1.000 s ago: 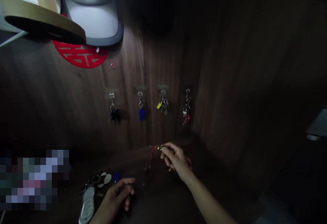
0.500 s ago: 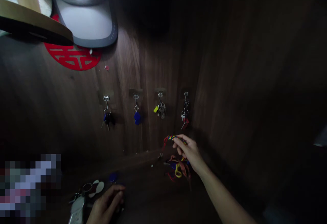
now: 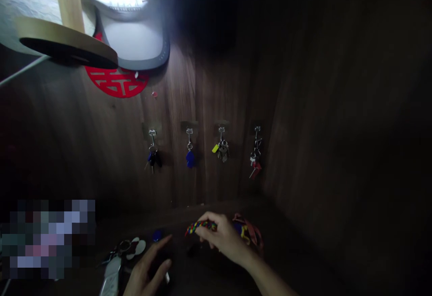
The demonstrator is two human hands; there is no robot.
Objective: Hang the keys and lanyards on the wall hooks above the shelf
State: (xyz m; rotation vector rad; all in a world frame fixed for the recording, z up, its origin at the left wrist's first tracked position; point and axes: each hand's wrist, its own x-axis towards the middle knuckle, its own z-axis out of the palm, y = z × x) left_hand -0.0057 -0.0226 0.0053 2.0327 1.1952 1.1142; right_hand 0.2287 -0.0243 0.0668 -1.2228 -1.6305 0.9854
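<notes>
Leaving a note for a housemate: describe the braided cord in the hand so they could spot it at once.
Find the dark wood wall, then the four key bunches hanging on it. Below them, a right hand pinches a short braided cord, speckled red, yellow, blue and green, unlike the loose heap of flat reddish straps just beyond the hand.

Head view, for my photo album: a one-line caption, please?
Right hand pinches a colorful braided cord, left hand open beside a key ring, four bunches of keys hanging on a wooden wall.
</notes>
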